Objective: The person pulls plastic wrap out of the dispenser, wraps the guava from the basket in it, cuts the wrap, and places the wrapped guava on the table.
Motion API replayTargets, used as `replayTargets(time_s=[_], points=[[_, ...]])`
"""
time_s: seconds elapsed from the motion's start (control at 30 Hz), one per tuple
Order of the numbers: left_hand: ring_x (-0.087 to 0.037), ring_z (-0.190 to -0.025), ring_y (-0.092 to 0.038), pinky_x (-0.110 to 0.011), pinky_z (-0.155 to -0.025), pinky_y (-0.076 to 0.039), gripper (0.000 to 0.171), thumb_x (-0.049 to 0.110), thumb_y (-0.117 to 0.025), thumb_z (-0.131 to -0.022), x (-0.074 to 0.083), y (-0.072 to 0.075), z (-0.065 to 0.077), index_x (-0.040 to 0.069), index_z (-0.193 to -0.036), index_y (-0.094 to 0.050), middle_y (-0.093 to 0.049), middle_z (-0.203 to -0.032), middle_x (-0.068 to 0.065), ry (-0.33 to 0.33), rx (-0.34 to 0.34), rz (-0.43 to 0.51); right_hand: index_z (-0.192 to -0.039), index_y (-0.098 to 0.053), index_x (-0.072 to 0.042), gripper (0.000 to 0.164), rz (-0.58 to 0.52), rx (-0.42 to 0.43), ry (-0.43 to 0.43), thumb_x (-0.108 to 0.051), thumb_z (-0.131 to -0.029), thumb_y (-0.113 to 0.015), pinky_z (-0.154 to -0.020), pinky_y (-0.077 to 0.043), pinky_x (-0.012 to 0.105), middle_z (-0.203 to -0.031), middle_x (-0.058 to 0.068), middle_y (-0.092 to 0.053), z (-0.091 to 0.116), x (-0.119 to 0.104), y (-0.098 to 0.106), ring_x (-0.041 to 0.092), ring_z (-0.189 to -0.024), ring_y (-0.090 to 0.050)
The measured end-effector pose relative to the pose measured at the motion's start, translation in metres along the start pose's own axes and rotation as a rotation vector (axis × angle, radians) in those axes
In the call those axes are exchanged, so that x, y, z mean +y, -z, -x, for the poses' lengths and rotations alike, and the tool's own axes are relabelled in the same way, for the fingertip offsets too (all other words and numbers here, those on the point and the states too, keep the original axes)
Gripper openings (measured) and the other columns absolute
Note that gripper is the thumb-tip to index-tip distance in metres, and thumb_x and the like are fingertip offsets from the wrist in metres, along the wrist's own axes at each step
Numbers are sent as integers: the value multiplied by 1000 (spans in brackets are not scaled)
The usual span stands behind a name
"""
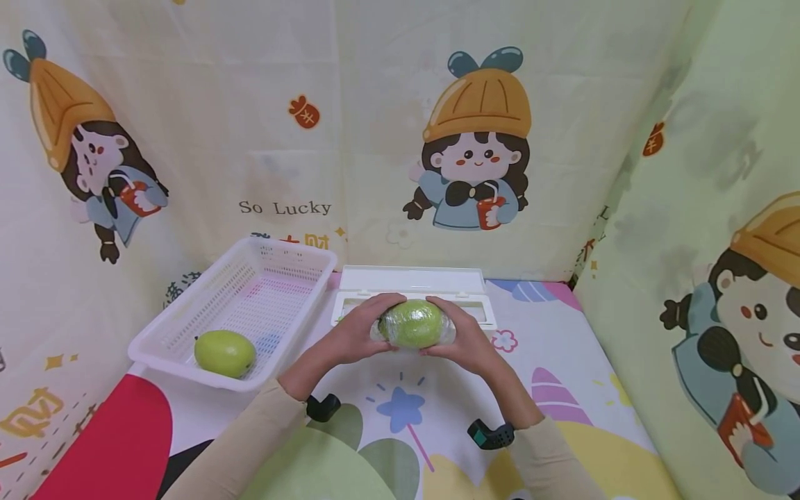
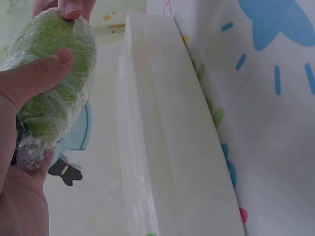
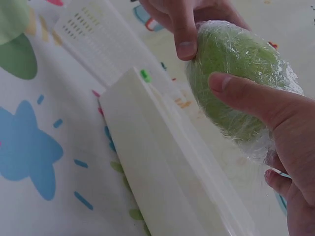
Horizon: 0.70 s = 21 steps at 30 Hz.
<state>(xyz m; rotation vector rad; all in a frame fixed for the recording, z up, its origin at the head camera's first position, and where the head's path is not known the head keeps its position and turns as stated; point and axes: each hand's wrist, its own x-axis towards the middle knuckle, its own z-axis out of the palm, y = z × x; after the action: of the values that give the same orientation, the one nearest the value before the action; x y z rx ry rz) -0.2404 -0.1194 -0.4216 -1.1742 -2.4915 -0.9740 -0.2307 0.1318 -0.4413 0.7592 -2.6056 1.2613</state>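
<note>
We see a printed-topped table [image 1: 446, 403] carrying a white open-lidded box [image 1: 412, 279] and, to that box's left, a white perforated basket [image 1: 287, 258].

Lt-grn fruit [image 1: 415, 323], wht box [image 1: 412, 278], multicol. cloth [image 1: 350, 385]

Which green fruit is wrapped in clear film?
The green fruit held between left hand and right hand; the other fruit, in the white basket, is unwrapped.
</note>
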Motion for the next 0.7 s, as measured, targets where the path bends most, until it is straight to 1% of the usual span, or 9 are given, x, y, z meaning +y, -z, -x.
replayTargets(time_s=[0.17,0.33,0.5,0.6,0.7], points=[[-23,-129,-51,-42,-107,-45,81,15,-88,-68,0,1,-1,9,-138,-47,-54,-138,-6,-16,21,0,-142,-44,-19,87,10,15,29,-27,-68,-89,-98,-51,46,-140,0,-53,0,-2,1,24,-125,-54],[-22,-128,-51,-41,-107,-45,79,16,-87,-69,0,2,-1,10,-138,-48,-55,-137,-5,-17,32,12,-143,-44,-17,88,9,21,55,-27,-68,-89,-98,-51,47,-140,1,-53,-1,-5,5,25,-125,-54],[-21,-129,-51,-41,-107,-45,79,18,-87,-70,1,3,-2,11,-138,-48,-54,-138,-4,-13,38,12,-143,-44,-17,88,20,25,62,-26,-68,-89,-98,-51,47,-140,1,-53,-1,-8,7,25,-125,-54],[-21,-130,-50,-41,-108,-44,79,19,-87,-70,3,5,-2,12,-139,-47,-53,-139,-4,-16,40,7,-143,-44,-20,88,24,34,61,-23,-67,-89,-98,-51,48,-140,1,-53,-1,-11,8,25,-126,-53],[-22,-131,-49,-42,-108,-43,81,19,-87,-70,5,6,-2,12,-140,-46,-52,-141,-4,-21,48,2,-142,-44,-21,88,27,42,59,-20,-67,-89,-98,-50,49,-140,0,-53,-1,-14,9,25,-127,-53]])
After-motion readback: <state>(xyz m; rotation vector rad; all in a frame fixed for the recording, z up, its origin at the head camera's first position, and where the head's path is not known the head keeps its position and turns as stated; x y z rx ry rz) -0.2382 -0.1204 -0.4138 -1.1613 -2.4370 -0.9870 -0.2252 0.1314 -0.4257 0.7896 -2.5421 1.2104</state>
